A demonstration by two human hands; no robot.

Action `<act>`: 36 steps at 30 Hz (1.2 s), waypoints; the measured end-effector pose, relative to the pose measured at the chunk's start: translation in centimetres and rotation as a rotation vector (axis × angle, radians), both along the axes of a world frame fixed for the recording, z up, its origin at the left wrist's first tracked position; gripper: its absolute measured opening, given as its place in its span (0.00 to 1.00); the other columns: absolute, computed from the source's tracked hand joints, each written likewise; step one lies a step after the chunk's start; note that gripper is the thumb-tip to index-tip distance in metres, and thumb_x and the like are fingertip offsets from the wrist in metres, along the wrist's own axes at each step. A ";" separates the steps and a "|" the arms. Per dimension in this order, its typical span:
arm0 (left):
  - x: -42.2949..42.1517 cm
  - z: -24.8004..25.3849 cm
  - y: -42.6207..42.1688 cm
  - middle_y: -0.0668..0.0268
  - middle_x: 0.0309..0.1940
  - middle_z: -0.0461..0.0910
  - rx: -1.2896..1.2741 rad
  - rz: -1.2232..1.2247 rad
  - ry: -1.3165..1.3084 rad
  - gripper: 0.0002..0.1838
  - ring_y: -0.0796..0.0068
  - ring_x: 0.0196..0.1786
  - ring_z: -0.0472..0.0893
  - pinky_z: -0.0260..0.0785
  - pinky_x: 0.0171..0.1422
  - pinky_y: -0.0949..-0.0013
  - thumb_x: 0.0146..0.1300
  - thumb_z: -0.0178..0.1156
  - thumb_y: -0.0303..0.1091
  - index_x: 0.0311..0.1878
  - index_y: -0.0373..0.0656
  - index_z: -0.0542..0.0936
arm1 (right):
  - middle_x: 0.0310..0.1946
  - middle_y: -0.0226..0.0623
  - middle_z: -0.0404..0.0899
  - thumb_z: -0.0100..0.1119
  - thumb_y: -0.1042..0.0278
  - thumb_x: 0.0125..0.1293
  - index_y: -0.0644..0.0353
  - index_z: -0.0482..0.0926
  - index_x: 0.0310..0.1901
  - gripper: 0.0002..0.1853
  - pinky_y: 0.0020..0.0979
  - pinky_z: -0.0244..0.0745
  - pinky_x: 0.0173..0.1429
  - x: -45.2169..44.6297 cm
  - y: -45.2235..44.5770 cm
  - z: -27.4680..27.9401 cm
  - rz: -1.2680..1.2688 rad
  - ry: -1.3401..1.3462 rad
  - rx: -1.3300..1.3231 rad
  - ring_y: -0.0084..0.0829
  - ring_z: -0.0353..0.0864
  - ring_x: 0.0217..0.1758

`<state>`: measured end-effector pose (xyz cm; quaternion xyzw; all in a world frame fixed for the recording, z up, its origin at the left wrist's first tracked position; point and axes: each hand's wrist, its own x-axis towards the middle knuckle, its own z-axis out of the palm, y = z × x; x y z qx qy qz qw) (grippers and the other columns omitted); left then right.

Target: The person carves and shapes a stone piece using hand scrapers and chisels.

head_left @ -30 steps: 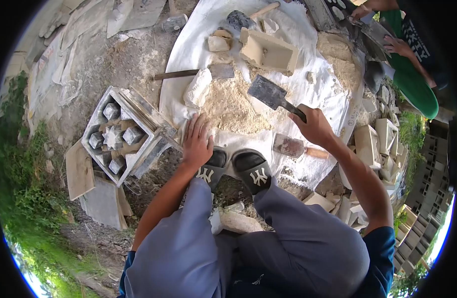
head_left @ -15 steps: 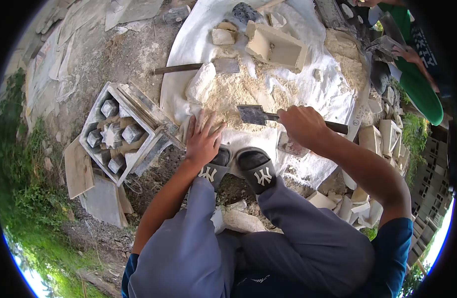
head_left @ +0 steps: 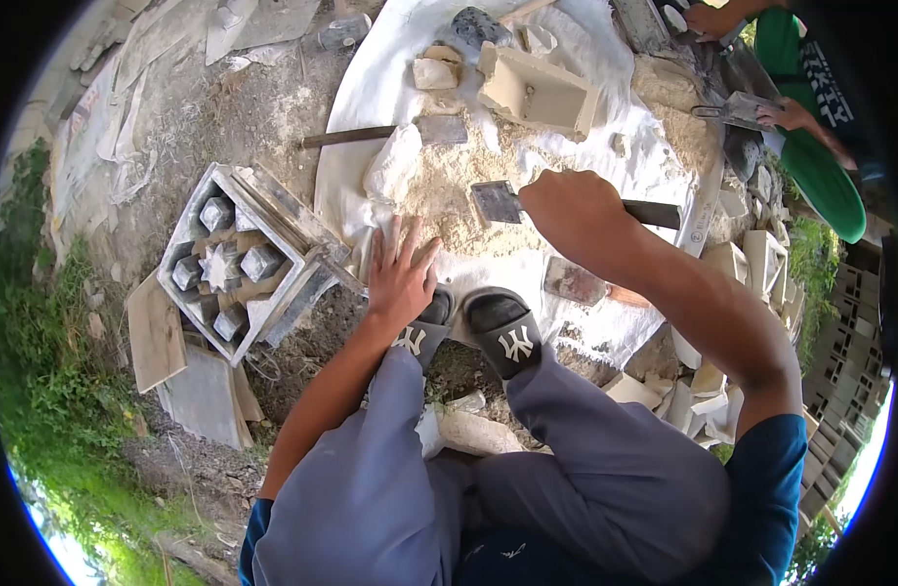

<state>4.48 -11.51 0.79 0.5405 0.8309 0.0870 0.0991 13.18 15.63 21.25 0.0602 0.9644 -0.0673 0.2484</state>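
Note:
My right hand is closed round the dark handle of a flat-bladed tool. Its rectangular metal blade is over pale powder heaped on a white sheet; whether it touches the powder I cannot tell. With fingers spread, my left hand rests at the sheet's near edge, beside the powder and holding nothing. A pale, rough block lies just beyond it. Nearer my feet is a second tool with a stained rectangular blade.
Left stands a hexagonal mould with a star and blocks inside. A hollow pale box, a dark stone and another flat-bladed tool lie on the sheet. At right, a person's hand holds a trowel. Broken pieces are piled below.
My right hand has moved up and left, with the blade shifted slightly upward. More of the stained tool beneath my arm shows. At upper right the other person's hands have moved. My left hand stays put.

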 end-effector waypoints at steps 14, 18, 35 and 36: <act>-0.2 -0.1 -0.2 0.56 0.83 0.62 0.167 0.014 -0.028 0.22 0.46 0.88 0.52 0.41 0.90 0.36 0.72 0.59 0.41 0.68 0.58 0.86 | 0.37 0.49 0.86 0.62 0.82 0.63 0.63 0.85 0.46 0.10 0.50 0.80 0.51 4.0 6.1 4.4 -0.046 -0.135 -0.028 0.52 0.88 0.43; -0.2 -0.2 -0.2 0.56 0.83 0.62 0.135 0.013 -0.018 0.24 0.46 0.88 0.53 0.42 0.90 0.37 0.72 0.58 0.41 0.70 0.57 0.83 | 0.34 0.48 0.85 0.65 0.77 0.64 0.65 0.84 0.39 0.03 0.50 0.78 0.50 3.4 5.4 7.6 -0.047 0.159 -0.062 0.52 0.88 0.43; -0.2 -0.1 -0.3 0.49 0.81 0.63 0.217 0.068 -0.066 0.40 0.51 0.87 0.57 0.44 0.91 0.43 0.72 0.58 0.42 0.82 0.34 0.61 | 0.20 0.18 0.63 0.59 0.56 0.83 0.57 0.70 0.24 0.25 0.29 0.51 0.27 -1.8 -2.8 -0.1 -0.742 0.995 -1.473 0.15 0.56 0.23; -0.2 -0.1 -0.3 0.49 0.81 0.63 0.217 0.071 -0.071 0.40 0.51 0.87 0.57 0.44 0.91 0.43 0.72 0.58 0.42 0.82 0.34 0.61 | 0.19 0.18 0.62 0.59 0.56 0.84 0.57 0.69 0.21 0.28 0.29 0.50 0.27 -1.5 -2.9 0.0 -0.640 0.977 -1.411 0.15 0.55 0.24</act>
